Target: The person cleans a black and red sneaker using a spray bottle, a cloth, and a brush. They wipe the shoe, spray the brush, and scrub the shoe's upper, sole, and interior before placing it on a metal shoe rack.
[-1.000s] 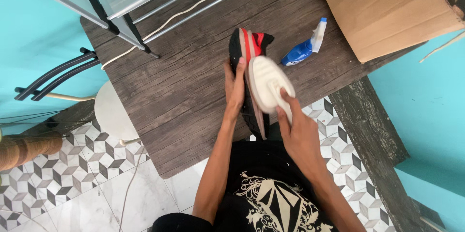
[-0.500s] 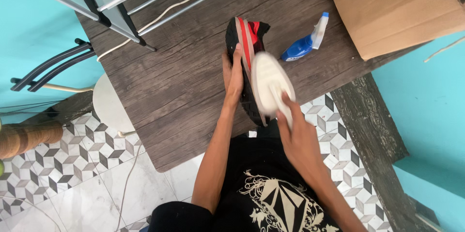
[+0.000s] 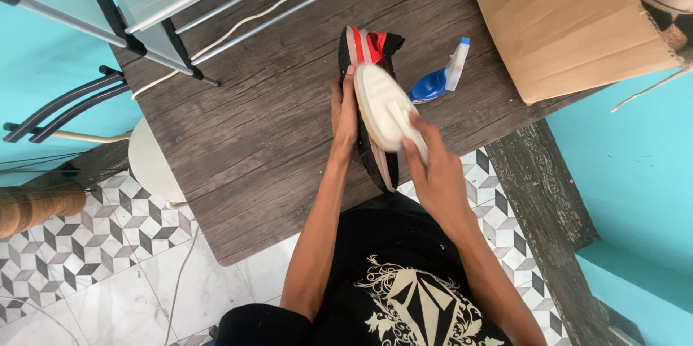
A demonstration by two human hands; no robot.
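A: What do the hands hold?

B: The left hand [image 3: 344, 118] lies flat along the left side of a black and red shoe [image 3: 369, 53] and holds it on the wooden table [image 3: 253, 144]. The right hand [image 3: 433, 173] is curled around a white pad [image 3: 382, 107] lying on the shoe.

A: What's near?

B: A blue spray bottle [image 3: 437, 80] lies just right of the shoe. A cardboard box [image 3: 570, 21] sits far right.

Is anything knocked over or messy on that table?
Yes, one thing: the blue spray bottle lies on its side on the wooden table, beside the black and red shoe, instead of standing up. No spill shows around it. The left hand steadies the shoe while the right hand presses a white pad against it.
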